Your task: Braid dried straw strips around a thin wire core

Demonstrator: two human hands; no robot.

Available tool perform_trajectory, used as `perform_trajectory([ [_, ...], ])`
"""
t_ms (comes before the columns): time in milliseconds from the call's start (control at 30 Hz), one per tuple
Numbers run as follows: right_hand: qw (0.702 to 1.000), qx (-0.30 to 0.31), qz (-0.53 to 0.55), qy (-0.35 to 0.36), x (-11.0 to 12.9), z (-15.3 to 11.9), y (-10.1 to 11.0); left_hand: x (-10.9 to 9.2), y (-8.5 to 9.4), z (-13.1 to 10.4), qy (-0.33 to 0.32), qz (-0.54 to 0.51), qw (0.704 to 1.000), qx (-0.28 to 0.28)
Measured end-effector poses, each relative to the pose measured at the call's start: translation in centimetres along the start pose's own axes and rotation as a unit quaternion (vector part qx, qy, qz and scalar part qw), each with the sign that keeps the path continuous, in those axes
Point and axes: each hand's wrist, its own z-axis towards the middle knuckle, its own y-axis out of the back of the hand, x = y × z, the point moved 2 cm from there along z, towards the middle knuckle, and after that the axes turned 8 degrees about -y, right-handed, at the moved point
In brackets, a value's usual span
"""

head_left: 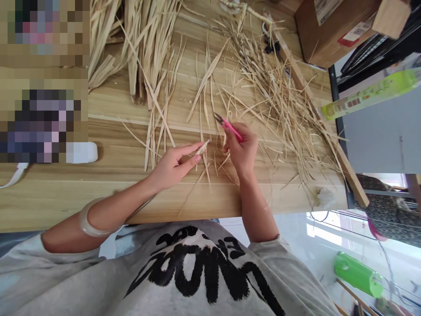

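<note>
My left hand (173,166) pinches a short straw-wrapped piece (203,148) between thumb and fingers. A thin, metal-looking tip pokes out of its far end, and loose straw ends hang below it. In my right hand (243,147) is a small pair of pink-handled pliers (233,129), with the dark jaws pointing up and left, away from the wrapped piece. The jaws are apart from the left hand's work. Flat straw strips (205,94) lie on the wooden table (115,184) just beyond both hands.
Bundles of wide straw (151,52) lie at the far left. A tangled straw heap (272,87) spreads along a wooden strip (348,175) on the right. Black-handled scissors (271,44) rest near a cardboard box (335,30). A yellow-green bottle (371,94) is at the right edge.
</note>
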Motion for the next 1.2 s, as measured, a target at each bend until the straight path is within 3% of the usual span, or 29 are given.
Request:
perform_trajectory([
  [167,0.989,-0.146,0.012,0.016,0.7,0.1,0.9,0.5,0.0,0.0,0.022,-0.016,1.0,0.007],
  [300,0.983,-0.182,0.001,0.006,1.5,0.0,1.2,0.6,0.0,0.0,0.021,-0.018,1.0,0.004],
  [400,0.975,-0.21,-0.067,0.012,2.1,-0.2,1.1,0.6,0.0,0.0,0.025,-0.02,0.999,0.007],
  [600,0.979,-0.148,-0.143,0.016,1.4,-0.1,0.1,0.4,0.0,-0.1,0.019,-0.014,1.0,0.012],
  [867,0.975,-0.159,-0.157,0.022,0.7,-0.4,0.0,0.1,0.1,0.0,0.009,-0.02,1.0,0.013],
  [1200,0.988,-0.134,-0.073,-0.008,-0.1,-0.4,-0.1,0.0,0.1,0.0,0.016,-0.043,0.999,-0.002],
])
